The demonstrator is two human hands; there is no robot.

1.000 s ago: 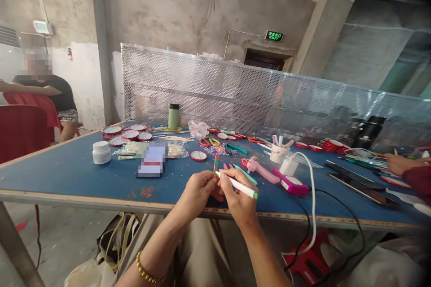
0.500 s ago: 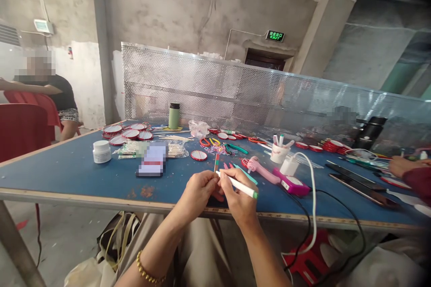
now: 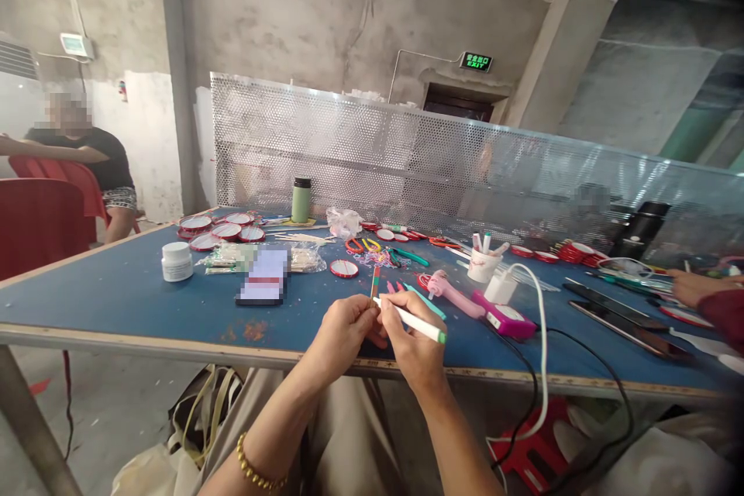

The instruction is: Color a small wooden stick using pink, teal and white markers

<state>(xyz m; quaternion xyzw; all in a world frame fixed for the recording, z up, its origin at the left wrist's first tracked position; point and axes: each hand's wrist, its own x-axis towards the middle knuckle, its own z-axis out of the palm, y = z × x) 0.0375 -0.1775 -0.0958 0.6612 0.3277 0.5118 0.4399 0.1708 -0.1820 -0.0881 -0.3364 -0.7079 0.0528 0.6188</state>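
Observation:
Near the table's front edge, my left hand (image 3: pixel 349 325) pinches a thin upright stick (image 3: pixel 376 279) with red, green and brown bands. My right hand (image 3: pixel 417 341) is closed round a white marker pen (image 3: pixel 414 319) with a green end. The pen's tip meets the stick just above my left fingertips; whether it touches is too small to tell. Just beyond my hands lie a small red-rimmed disc (image 3: pixel 344 269), pink pens (image 3: pixel 395 287) and a teal pen (image 3: pixel 427 302).
A phone (image 3: pixel 261 275) and white jar (image 3: pixel 177 262) stand left on the blue table (image 3: pixel 116 302). Right are a pink hand-held tool (image 3: pixel 456 296), pen cup (image 3: pixel 483 263), white charger (image 3: pixel 501 285) and cables. Pliers (image 3: pixel 410 256) lie behind. A co-worker's hand (image 3: pixel 691 287) is far right.
The view has shifted very slightly. Both my hands keep nearly the same pose, with the pen tip still at the stick.

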